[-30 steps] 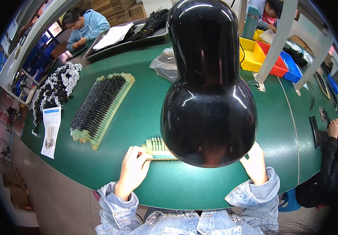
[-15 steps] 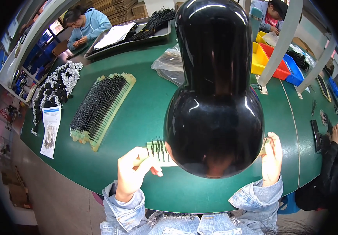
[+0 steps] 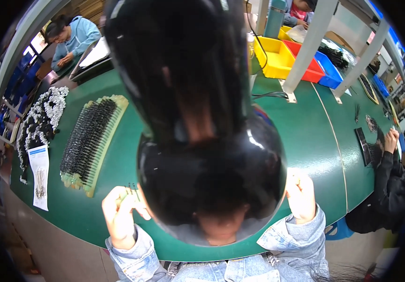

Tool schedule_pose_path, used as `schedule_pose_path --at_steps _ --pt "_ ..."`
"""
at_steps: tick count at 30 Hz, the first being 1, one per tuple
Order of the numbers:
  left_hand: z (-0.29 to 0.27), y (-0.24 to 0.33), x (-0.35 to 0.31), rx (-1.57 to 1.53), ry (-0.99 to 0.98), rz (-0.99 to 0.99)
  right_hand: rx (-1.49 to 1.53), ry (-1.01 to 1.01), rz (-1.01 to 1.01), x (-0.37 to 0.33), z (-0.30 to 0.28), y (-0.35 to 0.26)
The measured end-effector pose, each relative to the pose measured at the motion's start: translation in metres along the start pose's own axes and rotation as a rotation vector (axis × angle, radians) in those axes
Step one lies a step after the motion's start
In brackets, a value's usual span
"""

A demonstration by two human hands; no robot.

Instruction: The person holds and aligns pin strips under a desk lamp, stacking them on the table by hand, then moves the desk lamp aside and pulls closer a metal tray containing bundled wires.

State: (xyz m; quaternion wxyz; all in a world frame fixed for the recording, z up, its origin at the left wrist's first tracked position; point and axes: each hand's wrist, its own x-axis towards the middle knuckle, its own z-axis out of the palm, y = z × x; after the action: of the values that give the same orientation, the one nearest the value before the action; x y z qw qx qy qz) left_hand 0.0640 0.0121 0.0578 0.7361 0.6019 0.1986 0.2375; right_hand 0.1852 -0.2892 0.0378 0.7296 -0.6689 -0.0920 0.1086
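Note:
A glossy black, rounded shape (image 3: 212, 188) with a thick neck fills the middle of the view and hides most of what lies between my hands. At its left edge, my left hand (image 3: 119, 214) pinches a pale green strip (image 3: 136, 193) with short black pins standing up from it. On the other side, my right hand (image 3: 301, 197) has its fingers closed at the shape's edge, where the strip's other end is hidden. Left of my hands lies a block of similar pale green strips (image 3: 100, 162) set with rows of black pins.
White and black bead-like pieces (image 3: 52, 105) lie at the far left beside a small packet (image 3: 39, 181) of thin pins. Yellow (image 3: 273, 70), red (image 3: 311, 75) and blue (image 3: 330, 77) bins stand behind a grey post (image 3: 308, 47). Co-workers sit at far left, at the back and at right.
The view has shifted, and the black shape now looks larger and further left, covering more of the strip. Both my hands still hold their places on either side of it.

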Motion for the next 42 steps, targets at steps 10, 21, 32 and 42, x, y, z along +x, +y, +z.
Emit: schedule_pose_path --at_steps 10,21,32,42 --pt "0.001 0.002 0.004 0.028 -0.115 0.062 0.116 -0.15 0.018 -0.005 -0.006 0.002" --pt "-0.031 -0.027 0.005 -0.2 -0.199 0.098 0.533 -0.123 -0.064 0.0 -0.003 0.011" --pt "-0.027 -0.025 0.007 -0.101 -0.212 0.121 0.592 0.037 0.102 -0.001 -0.003 0.006" --pt "-0.014 -0.01 0.004 -0.076 -0.175 -0.024 0.566 0.128 0.13 0.008 -0.008 0.016"
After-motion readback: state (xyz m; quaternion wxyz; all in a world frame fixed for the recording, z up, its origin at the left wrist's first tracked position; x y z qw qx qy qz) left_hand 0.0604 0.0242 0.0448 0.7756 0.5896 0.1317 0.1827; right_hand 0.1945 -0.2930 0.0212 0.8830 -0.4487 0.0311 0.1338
